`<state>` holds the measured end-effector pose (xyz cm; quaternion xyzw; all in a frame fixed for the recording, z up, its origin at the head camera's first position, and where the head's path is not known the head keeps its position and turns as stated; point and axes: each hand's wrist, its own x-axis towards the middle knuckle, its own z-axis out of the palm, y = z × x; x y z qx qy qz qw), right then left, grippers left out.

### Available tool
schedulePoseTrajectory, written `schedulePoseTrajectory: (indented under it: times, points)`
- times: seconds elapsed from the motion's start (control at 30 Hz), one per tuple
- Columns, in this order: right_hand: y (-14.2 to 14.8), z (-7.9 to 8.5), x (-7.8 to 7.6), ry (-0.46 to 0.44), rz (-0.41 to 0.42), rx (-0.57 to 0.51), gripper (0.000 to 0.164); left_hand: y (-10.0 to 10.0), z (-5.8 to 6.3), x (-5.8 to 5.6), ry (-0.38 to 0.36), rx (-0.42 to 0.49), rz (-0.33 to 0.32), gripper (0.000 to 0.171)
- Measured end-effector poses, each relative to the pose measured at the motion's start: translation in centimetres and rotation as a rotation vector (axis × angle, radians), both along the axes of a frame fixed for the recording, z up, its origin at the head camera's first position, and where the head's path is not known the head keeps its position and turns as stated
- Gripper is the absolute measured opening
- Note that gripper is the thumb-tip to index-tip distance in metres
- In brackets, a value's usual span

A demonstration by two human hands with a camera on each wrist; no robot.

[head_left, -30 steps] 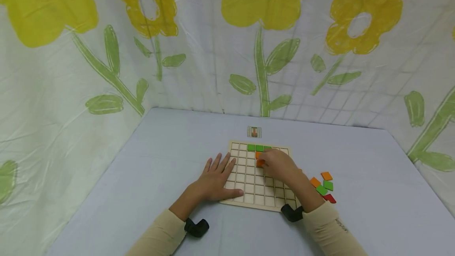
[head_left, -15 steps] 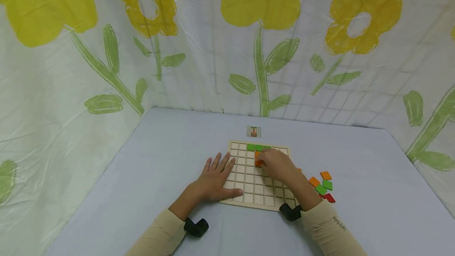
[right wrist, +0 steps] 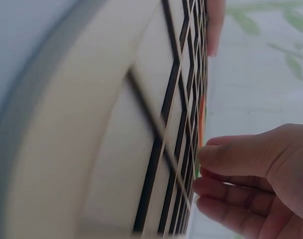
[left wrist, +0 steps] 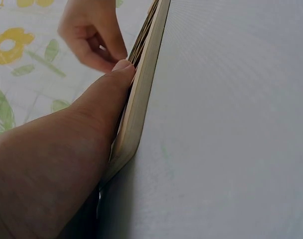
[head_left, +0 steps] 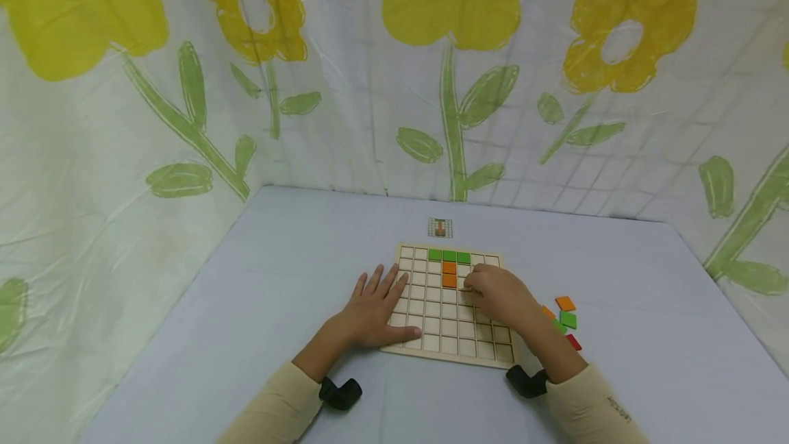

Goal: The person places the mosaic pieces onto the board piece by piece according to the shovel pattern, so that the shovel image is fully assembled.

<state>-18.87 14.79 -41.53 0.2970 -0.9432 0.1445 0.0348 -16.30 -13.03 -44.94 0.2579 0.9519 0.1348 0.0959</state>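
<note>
The board (head_left: 433, 309) looks like pale wood, smooth and matt along its edge. The tiles (head_left: 565, 303) have smooth, evenly coloured faces; whether wood or plastic, I cannot tell. The small card (head_left: 440, 227) looks like printed paper. The counter (head_left: 296, 245) is smooth and matt. The flowered sheet (head_left: 345, 108) is thin and creased, with a faint gloss. The sleeves (head_left: 271, 406) are matt cloth, and the black wrist mounts (head_left: 346, 395) look like matt plastic.

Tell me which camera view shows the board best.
Head view: most of the board shows from above. The left wrist view catches mainly its edge; the right wrist view, a slanted, partly blurred close-up.
</note>
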Motion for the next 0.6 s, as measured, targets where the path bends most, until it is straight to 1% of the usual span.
schedulePoseTrajectory:
  times: [0.13, 0.4, 0.47, 0.6]
  points:
    - [2.5, 0.1, 0.7, 0.015, -0.042, -0.001, 0.011, 0.0, 0.0, 0.0, 0.000, 0.004, -0.001, 0.106]
    - [6.8, 0.8, 1.8, -0.044, -0.182, 0.005, 0.016, 0.0, 0.1, 0.1, -0.004, 0.021, -0.003, 0.105]
    - [7.4, 0.8, 1.9, -0.059, -0.198, 0.003, 0.017, 0.0, 0.2, 0.2, -0.005, 0.022, -0.004, 0.105]
    - [8.1, 0.7, 2.0, -0.066, -0.194, -0.009, 0.018, -0.1, 0.2, 0.2, -0.005, 0.025, -0.002, 0.105]
